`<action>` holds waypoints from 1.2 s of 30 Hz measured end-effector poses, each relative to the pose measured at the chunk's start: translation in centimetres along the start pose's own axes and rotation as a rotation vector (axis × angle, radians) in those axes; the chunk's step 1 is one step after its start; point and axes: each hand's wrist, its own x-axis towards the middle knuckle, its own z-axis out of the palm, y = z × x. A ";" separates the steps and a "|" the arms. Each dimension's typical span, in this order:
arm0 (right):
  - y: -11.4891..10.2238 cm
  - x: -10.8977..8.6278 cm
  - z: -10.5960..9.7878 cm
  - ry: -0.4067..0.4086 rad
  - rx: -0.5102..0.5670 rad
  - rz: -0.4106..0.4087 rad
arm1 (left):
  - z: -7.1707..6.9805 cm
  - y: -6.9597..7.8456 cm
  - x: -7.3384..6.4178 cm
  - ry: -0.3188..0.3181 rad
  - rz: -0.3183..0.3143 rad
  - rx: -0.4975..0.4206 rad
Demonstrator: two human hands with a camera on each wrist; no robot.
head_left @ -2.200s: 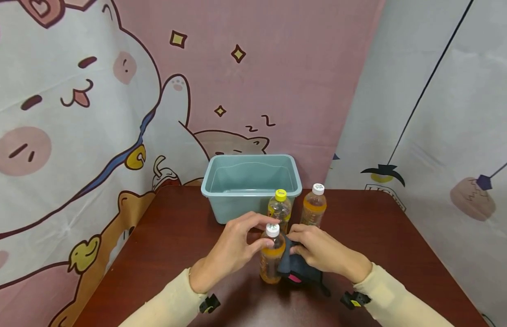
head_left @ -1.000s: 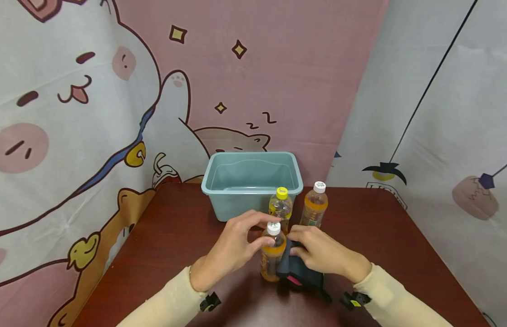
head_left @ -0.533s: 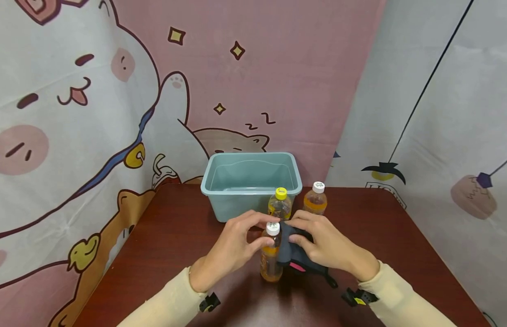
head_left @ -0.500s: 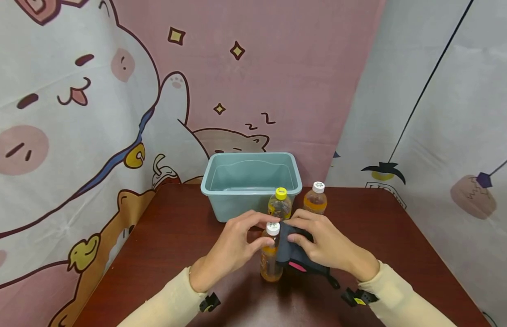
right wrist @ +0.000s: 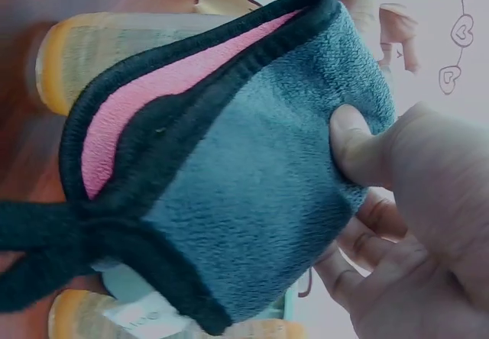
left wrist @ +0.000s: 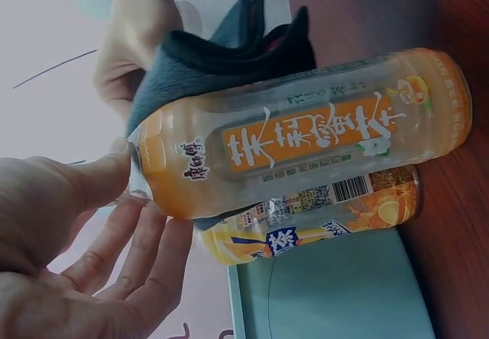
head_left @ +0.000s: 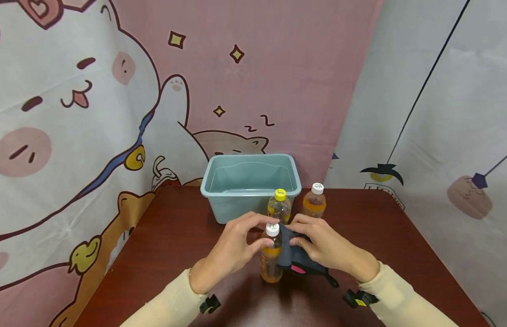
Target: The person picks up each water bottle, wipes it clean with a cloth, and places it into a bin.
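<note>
An upright tea bottle (head_left: 271, 267) with a white cap and orange label stands on the table. My left hand (head_left: 228, 247) pinches it at the cap and neck; the left wrist view shows thumb and fingertips there. My right hand (head_left: 331, 245) grips a folded blue-grey cleaning cloth (right wrist: 252, 186) between thumb and fingers. The cloth has black edging, a pink inner side and a hanging black loop. In the head view it lies along the right side of the bottle, and in the left wrist view it wraps behind the bottle's shoulder.
Just behind stands a yellow-capped bottle (head_left: 279, 209), with another white-capped bottle (head_left: 314, 205) to its right, partly hidden by my right hand. A light blue plastic bin (head_left: 253, 194) sits at the back of the dark red-brown table (head_left: 171, 254). A cartoon-printed curtain (head_left: 302, 68) hangs behind.
My right hand has moved up slightly along the bottle with the cloth, covering more of the rear white-capped bottle. My left hand keeps its hold on the cap.
</note>
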 end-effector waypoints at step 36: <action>2.8 -0.7 3.9 -0.257 0.061 0.088 | -0.1 -0.2 -0.2 0.016 0.019 0.036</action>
